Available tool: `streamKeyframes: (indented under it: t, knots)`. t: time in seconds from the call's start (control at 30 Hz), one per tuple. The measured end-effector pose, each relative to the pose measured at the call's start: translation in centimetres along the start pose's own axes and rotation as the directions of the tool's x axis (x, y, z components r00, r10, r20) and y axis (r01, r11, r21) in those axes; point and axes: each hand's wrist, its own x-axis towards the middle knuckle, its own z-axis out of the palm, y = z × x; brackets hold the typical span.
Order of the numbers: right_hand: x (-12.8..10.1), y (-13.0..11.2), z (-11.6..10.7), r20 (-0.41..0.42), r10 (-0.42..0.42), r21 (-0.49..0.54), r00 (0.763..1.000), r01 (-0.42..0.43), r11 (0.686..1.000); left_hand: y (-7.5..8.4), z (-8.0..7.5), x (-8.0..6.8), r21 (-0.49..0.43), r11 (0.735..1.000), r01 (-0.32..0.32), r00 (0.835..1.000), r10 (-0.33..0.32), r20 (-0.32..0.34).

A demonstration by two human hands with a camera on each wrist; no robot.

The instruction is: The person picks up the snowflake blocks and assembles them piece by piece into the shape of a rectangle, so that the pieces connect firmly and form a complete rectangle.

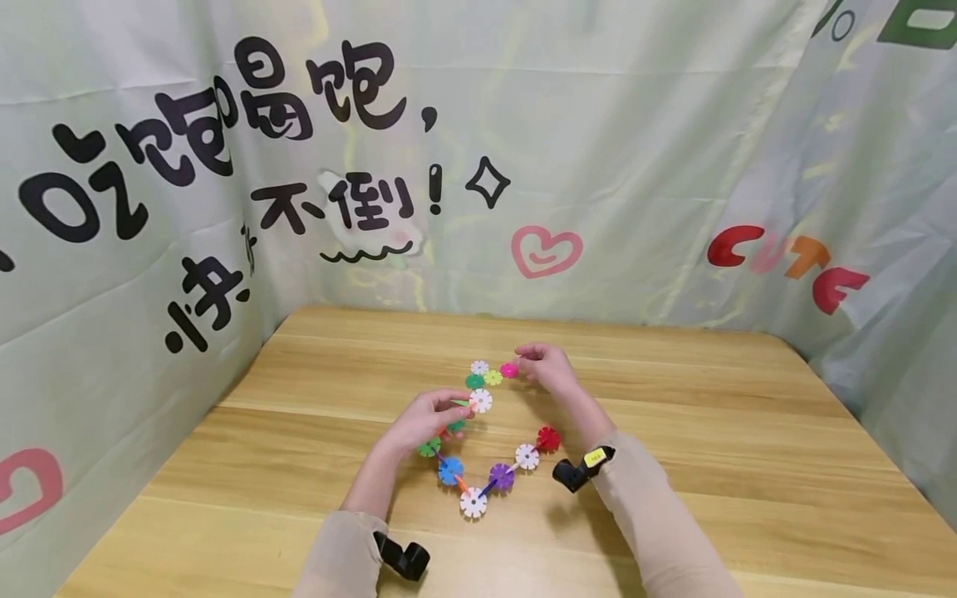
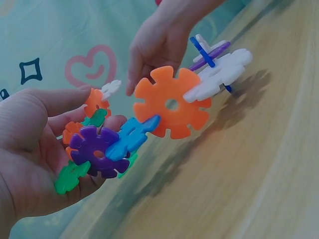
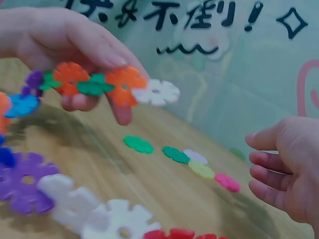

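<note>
My left hand (image 1: 421, 421) holds a chain of interlocking plastic snowflake discs (image 1: 450, 471) near one end. Thumb and fingers pinch it by an orange disc (image 3: 127, 85), and a white disc (image 3: 158, 92) forms that end. From the palm the chain curves through purple, blue, orange and white pieces to a red disc (image 1: 548, 439) at its other end. Over the table, my right hand (image 1: 549, 368) holds nothing, its fingers loosely bent. Closest to it lies a loose pink disc (image 1: 509, 370).
Beside the pink disc lie a yellow disc (image 1: 493, 378), a dark green disc (image 3: 176, 155) and a white disc (image 1: 479, 367). A lighter green disc (image 3: 138, 144) lies apart from them. Printed curtains (image 1: 635, 166) hang behind the wooden table (image 1: 710, 399).
</note>
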Motion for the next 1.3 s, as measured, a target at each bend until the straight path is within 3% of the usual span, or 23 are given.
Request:
streamKeyframes:
  t: [0.3,0.5,0.7,0.83,1.07,1.3]
  knots:
    - [1.7,1.3,0.6,0.013,0.011,-0.191,1.0,-0.008,0.982,-0.1,0.0,0.0,0.014,1.0,0.0,1.0,0.0,0.0]
    - [1.8,1.1,1.0,0.031,-0.032,-0.379,0.999,0.041,0.925,-0.2,-0.1,-0.1,0.011,1.0,-0.001,1.0,0.001,-0.002]
    - [1.7,0.8,1.5,0.05,-0.024,-0.466,0.998,0.045,0.884,0.0,-0.1,-0.2,0.013,1.0,0.0,1.0,0.0,-0.003]
    - [1.6,0.7,1.6,0.053,-0.016,-0.474,0.998,0.039,0.879,-0.1,-0.1,-0.1,0.016,1.0,-0.005,1.0,0.005,-0.005]
    - [1.3,0.9,1.0,0.075,0.006,-0.4,0.997,0.025,0.916,-0.2,0.1,0.0,0.01,1.0,-0.004,1.0,0.004,0.0]
    - [0.9,1.6,0.2,0.092,-0.055,-0.354,0.994,0.085,0.931,-0.2,0.2,0.0,0.01,1.0,-0.001,1.0,0.001,0.0]
